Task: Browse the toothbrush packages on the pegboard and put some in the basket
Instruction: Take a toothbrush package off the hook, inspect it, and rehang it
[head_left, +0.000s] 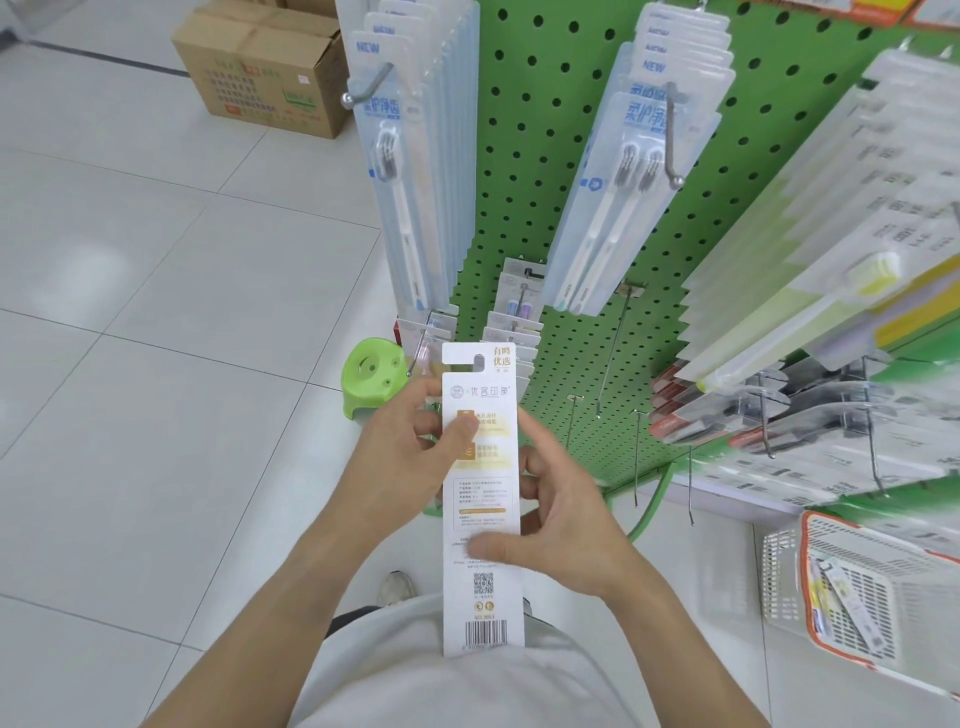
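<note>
I hold a long white toothbrush package (480, 597) upright in front of me, its printed back with barcode and QR code facing me. My left hand (410, 457) grips its upper part, thumb pressed on the card. My right hand (561, 535) grips the middle, thumb across the front and fingers behind. The green pegboard (545, 171) rises ahead with rows of hanging toothbrush packages (410, 171). The white basket (862, 597) with an orange rim sits on the floor at lower right, with a package or two lying inside.
Bare metal hooks (615, 343) jut from the lower pegboard. More packages (810, 291) hang at the right. A green plastic stool (374, 374) stands by the board's foot. Cardboard boxes (265, 62) sit on the white tiled floor at the back left.
</note>
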